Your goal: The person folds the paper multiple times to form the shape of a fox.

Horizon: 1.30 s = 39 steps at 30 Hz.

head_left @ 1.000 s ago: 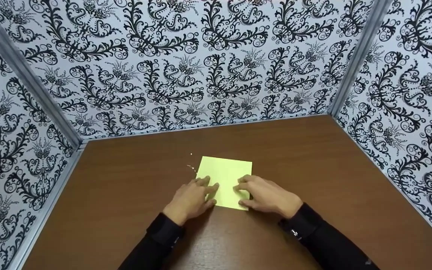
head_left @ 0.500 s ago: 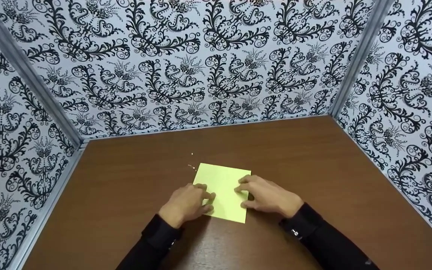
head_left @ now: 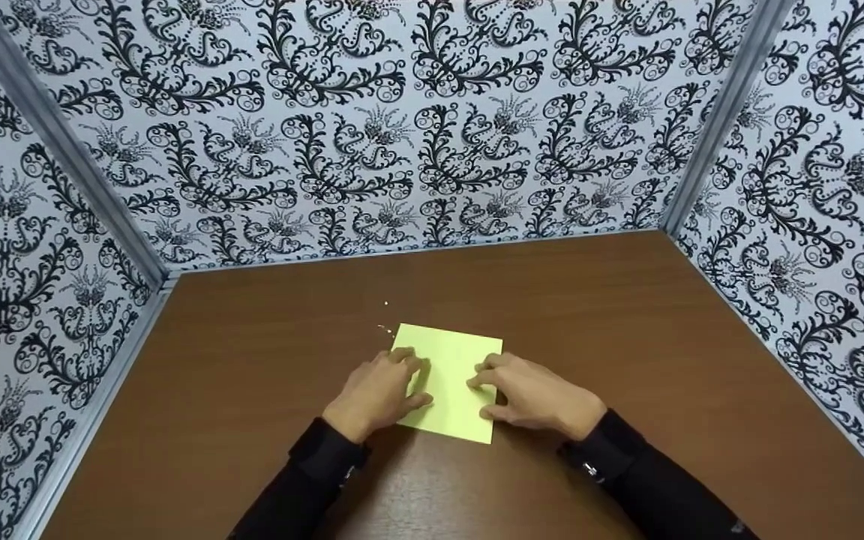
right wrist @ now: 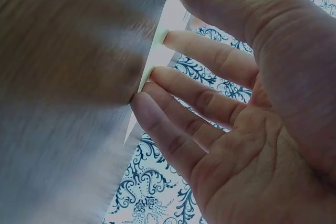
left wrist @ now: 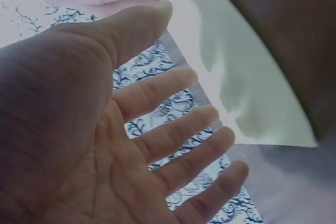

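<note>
A square pale-yellow sheet of paper lies flat on the brown tabletop, turned slightly askew. My left hand rests over its left side, fingers spread and the thumb pointing inward. Across from it, my right hand touches the right edge with its fingertips. In the left wrist view, extended fingers reach up to the border of the paper. The right wrist view has nearly straight fingertips against the paper, which appears almost edge-on there. Neither hand grips the sheet.
Small white specks lie on the tabletop just beyond the sheet's far left corner. Patterned black-and-white panels with grey metal corner posts enclose the table at the back and both sides.
The paper has slid a little toward me. My left hand drew back with it, then moved slightly forward over the sheet. The right hand has stayed nearly in place.
</note>
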### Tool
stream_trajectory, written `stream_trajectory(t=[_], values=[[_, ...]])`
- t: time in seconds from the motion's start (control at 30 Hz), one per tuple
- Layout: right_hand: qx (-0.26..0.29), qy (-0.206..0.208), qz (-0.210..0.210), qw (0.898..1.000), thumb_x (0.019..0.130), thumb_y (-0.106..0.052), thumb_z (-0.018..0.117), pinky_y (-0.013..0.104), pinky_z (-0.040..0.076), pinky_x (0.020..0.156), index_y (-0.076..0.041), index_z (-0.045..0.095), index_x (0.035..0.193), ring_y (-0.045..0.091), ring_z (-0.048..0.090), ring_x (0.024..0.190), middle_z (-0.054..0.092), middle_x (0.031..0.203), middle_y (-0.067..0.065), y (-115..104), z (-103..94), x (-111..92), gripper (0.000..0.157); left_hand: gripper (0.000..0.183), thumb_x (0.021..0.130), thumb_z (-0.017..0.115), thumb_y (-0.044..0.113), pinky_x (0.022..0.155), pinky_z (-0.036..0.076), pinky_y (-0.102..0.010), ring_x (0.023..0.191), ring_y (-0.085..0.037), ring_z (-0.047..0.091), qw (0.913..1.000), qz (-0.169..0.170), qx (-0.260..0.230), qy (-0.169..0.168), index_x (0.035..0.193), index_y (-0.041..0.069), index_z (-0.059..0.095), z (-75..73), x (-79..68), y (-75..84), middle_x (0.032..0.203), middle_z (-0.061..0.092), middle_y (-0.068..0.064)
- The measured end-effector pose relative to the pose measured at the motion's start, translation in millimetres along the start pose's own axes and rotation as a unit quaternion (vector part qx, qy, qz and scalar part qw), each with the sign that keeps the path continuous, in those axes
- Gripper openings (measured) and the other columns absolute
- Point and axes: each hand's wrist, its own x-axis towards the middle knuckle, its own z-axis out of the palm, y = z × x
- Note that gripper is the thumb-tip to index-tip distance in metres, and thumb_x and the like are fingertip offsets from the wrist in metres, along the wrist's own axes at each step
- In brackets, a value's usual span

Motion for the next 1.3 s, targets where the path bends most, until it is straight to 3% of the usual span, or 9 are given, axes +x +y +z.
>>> stream_trajectory(t=[0.2,0.43,0.7,0.93,1.3], values=[[0.004,0.009,-0.007,1.000,0.105,-0.021,0.090,0.052,0.063,0.113,-0.005,0.082,0.141,0.040,0.072,0.132,0.074,0.143,0.018,1,0.4,-1,0.041,0.058,0.103,0.092,0.037,0.127,0.055,-0.064,0.151,-0.049,0.068,0.9995,-0.004,-0.028,-0.015,0.154,0.011,0.077,4.1,3.4,-8.1,0.170,0.064,-0.023],[0.015,0.009,-0.014,1.000,0.104,-0.020,0.091,0.053,0.062,0.115,-0.005,0.083,0.138,0.040,0.072,0.135,0.074,0.145,0.018,4,-1.1,0,0.038,0.051,0.101,0.094,0.034,0.108,0.066,-0.065,0.144,-0.053,0.071,0.9990,0.012,-0.043,0.009,0.146,0.013,0.083,5.6,1.8,-12.2,0.164,0.069,-0.024],[0.009,0.006,-0.015,1.000,0.103,-0.020,0.091,0.054,0.062,0.115,-0.005,0.084,0.136,0.039,0.072,0.133,0.075,0.144,0.019,6,-3.0,-1,0.037,0.044,0.100,0.096,0.032,0.101,0.067,-0.067,0.136,-0.055,0.074,0.9989,0.020,-0.038,0.020,0.139,0.015,0.087,5.3,-1.8,-10.8,0.159,0.074,-0.020],[0.004,0.014,-0.014,1.000,0.102,-0.021,0.093,0.052,0.064,0.113,-0.005,0.084,0.136,0.037,0.074,0.132,0.076,0.142,0.016,6,-2.7,-2,0.038,0.040,0.100,0.096,0.034,0.098,0.070,-0.060,0.135,-0.051,0.075,0.9994,0.019,-0.029,0.004,0.135,0.016,0.089,2.8,-5.3,-8.4,0.160,0.074,-0.018],[0.004,0.018,-0.012,1.000,0.102,-0.022,0.093,0.052,0.064,0.112,-0.003,0.084,0.135,0.036,0.074,0.131,0.076,0.141,0.017,5,-2.1,-1,0.039,0.037,0.094,0.100,0.039,0.095,0.070,-0.059,0.129,-0.044,0.077,0.9998,0.005,-0.016,-0.007,0.124,0.019,0.093,-1.1,-10.5,-4.7,0.155,0.079,-0.010]])
